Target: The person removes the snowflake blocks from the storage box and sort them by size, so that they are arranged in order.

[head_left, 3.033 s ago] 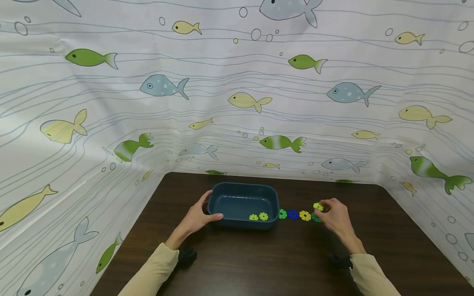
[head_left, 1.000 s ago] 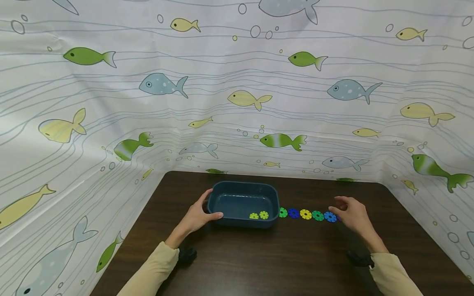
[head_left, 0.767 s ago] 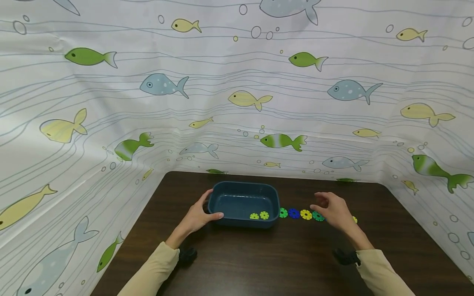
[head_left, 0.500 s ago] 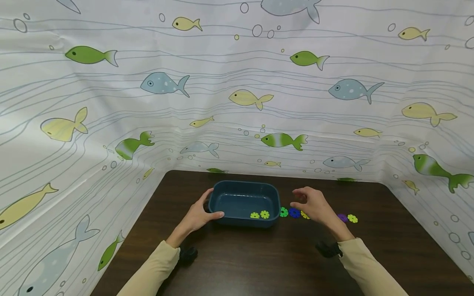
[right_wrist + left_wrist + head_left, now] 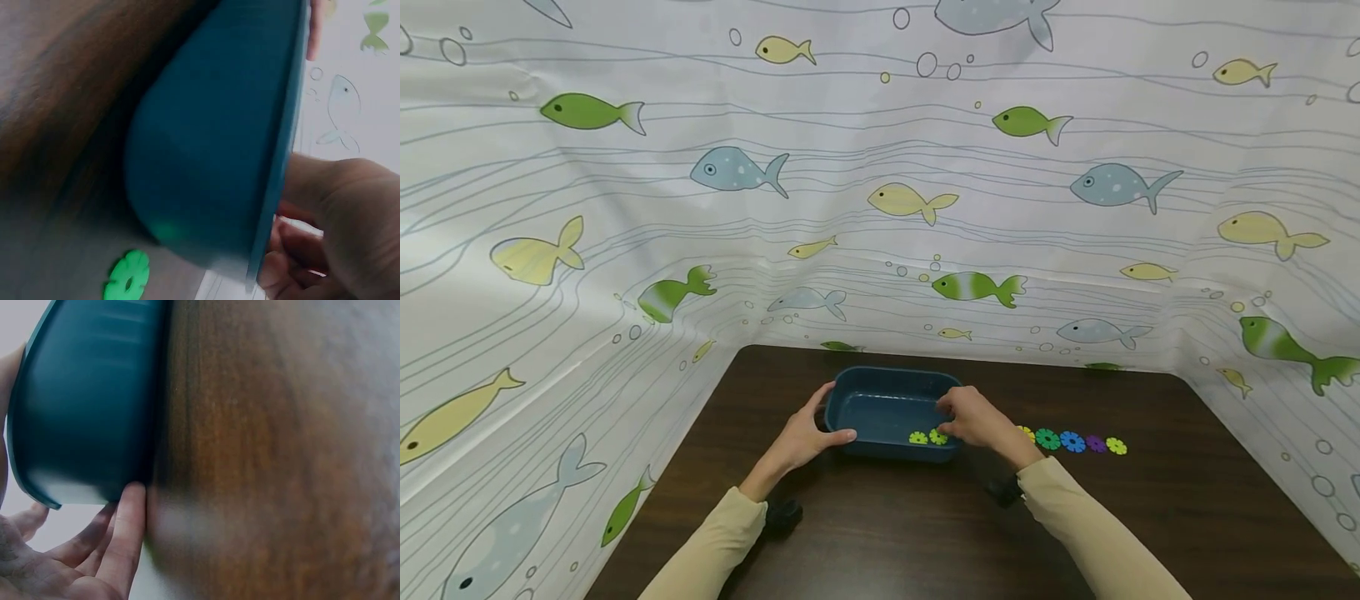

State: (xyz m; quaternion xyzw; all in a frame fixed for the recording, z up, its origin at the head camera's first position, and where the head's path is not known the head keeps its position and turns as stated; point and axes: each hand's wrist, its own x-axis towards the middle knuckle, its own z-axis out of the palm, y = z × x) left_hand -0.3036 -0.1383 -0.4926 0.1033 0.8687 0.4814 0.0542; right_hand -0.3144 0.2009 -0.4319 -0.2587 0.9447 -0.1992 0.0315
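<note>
A dark blue plastic bin stands on the table. My left hand grips its left end, thumb over the front rim and fingers round the far side; in the left wrist view, the fingers lie against the bin's outer wall. My right hand reaches over the right rim into the bin, thumb and forefinger apart. Inside lie two yellow-green notched discs: the left disc, and the right disc right at the thumb. In the right wrist view, the rim partly hides the right fingers.
Right of the bin runs a row of notched discs: yellow, green, light blue, purple and yellow-green. A green disc shows beside the bin in the right wrist view. A fish-printed sheet encloses the table.
My right hand set a yellow-green disc at the row's right end, then moved left, without a disc, over the row and into the bin. My left hand stays on the bin.
</note>
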